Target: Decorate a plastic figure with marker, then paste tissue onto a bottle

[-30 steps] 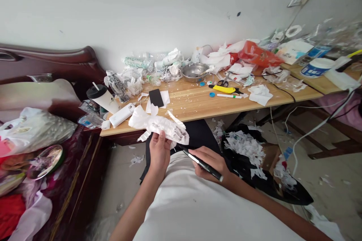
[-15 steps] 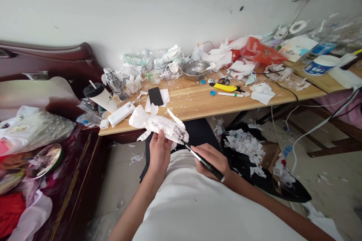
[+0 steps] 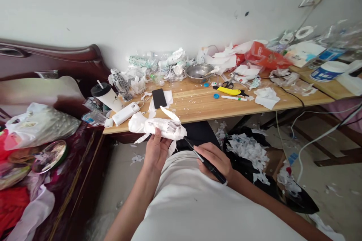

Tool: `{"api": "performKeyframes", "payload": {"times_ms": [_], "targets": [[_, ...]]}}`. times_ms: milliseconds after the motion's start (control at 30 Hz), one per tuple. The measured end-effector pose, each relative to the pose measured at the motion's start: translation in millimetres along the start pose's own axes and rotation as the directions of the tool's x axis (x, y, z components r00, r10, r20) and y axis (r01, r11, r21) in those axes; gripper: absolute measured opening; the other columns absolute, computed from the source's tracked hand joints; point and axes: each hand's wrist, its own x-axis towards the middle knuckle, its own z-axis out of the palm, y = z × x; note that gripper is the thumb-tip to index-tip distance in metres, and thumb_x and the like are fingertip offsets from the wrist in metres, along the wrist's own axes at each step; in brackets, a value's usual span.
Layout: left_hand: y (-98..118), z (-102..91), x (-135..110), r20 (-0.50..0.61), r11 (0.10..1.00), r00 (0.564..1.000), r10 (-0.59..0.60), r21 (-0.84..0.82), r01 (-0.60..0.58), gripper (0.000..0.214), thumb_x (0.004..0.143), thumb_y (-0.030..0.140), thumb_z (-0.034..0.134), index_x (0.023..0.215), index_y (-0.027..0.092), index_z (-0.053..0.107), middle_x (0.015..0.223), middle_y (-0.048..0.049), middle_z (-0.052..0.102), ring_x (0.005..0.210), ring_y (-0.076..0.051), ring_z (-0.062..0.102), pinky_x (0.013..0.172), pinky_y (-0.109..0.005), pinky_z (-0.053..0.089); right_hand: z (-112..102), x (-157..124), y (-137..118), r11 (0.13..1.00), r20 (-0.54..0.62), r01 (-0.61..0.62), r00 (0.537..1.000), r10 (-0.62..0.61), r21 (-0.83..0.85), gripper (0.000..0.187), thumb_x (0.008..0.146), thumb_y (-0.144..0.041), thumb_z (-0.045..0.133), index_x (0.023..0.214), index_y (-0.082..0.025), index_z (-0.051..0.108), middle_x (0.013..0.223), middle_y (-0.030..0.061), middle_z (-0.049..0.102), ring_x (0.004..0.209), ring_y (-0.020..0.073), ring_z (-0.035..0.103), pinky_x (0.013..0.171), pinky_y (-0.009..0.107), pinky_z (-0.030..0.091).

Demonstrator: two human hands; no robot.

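Observation:
My left hand [image 3: 157,149] grips a white paper-wrapped figure [image 3: 162,128] from below, thumb across its near side. The figure lies sideways, with a rounded lump at its left end, thin strips sticking out and dark marks on its surface. In my right hand [image 3: 216,160] is a black marker [image 3: 207,164], fingers closed round its barrel. The marker's tip is at the figure's right end; whether it touches I cannot tell. Just beyond the figure, a black phone [image 3: 159,98] lies on white paper at the table's near side.
On the wooden table [image 3: 192,101] lie a yellow utility knife [image 3: 228,90], scissors [image 3: 227,84] and a white marker [image 3: 233,98]. A metal bowl [image 3: 199,72] stands among crumpled paper. At the left are a lidded cup [image 3: 109,97] and a white power bank [image 3: 126,113]. Paper scraps [image 3: 249,152] fill a black bag below.
The paper figure has turned in my left hand, so its strips and dark marks sit differently. The marker stays at its right end. The whole view has shifted slightly.

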Motion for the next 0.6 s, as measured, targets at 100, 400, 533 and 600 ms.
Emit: {"api": "performKeyframes", "payload": {"times_ms": [100, 400, 533, 600], "targets": [[3, -1.8, 3, 0.013, 1.000, 1.000, -0.004, 0.006, 0.004, 0.025, 0.090, 0.030, 0.073, 0.106, 0.011, 0.071, 0.115, -0.0168, 0.076, 0.108, -0.027, 0.073, 0.100, -0.045, 0.058, -6, 7, 14, 0.996, -0.073, -0.040, 0.997, 0.034, -0.082, 0.061, 0.089, -0.013, 0.060, 0.147, -0.026, 0.047, 0.108, 0.0100, 0.068, 0.093, 0.0241, 0.068, 0.081, 0.037, 0.060], [22, 8.0, 12, 0.096, 1.000, 0.995, -0.010, 0.010, 0.009, 0.025, 0.087, 0.013, 0.073, 0.111, 0.012, 0.070, 0.113, -0.0148, 0.077, 0.105, -0.024, 0.074, 0.103, -0.042, 0.056, -20, 62, 179, 0.898, 0.165, -0.213, 0.941, 0.294, -0.384, 0.034, 0.095, -0.017, 0.054, 0.128, -0.017, 0.062, 0.116, 0.0144, 0.063, 0.115, 0.0299, 0.059, 0.099, 0.050, 0.051], [28, 19.1, 20, 0.059, 0.999, 0.998, -0.033, -0.005, 0.033, 0.018, 0.094, 0.015, 0.064, 0.110, 0.013, 0.071, 0.112, -0.0142, 0.078, 0.101, -0.022, 0.075, 0.098, -0.036, 0.060, -5, 84, 230, 0.872, 0.224, -0.241, 0.906, 0.360, -0.426, 0.031, 0.098, -0.028, 0.060, 0.126, -0.017, 0.060, 0.124, 0.0095, 0.062, 0.115, 0.0247, 0.060, 0.101, 0.050, 0.050], [33, 23.2, 24, 0.003, 0.997, 0.997, -0.077, 0.004, 0.077, 0.019, 0.095, 0.017, 0.061, 0.111, 0.013, 0.071, 0.113, -0.0144, 0.078, 0.101, -0.023, 0.075, 0.096, -0.035, 0.061, -3, 87, 240, 0.864, 0.241, -0.257, 0.891, 0.385, -0.432, 0.029, 0.098, -0.032, 0.061, 0.123, -0.017, 0.062, 0.122, 0.0084, 0.064, 0.112, 0.0229, 0.062, 0.099, 0.048, 0.052]]}}
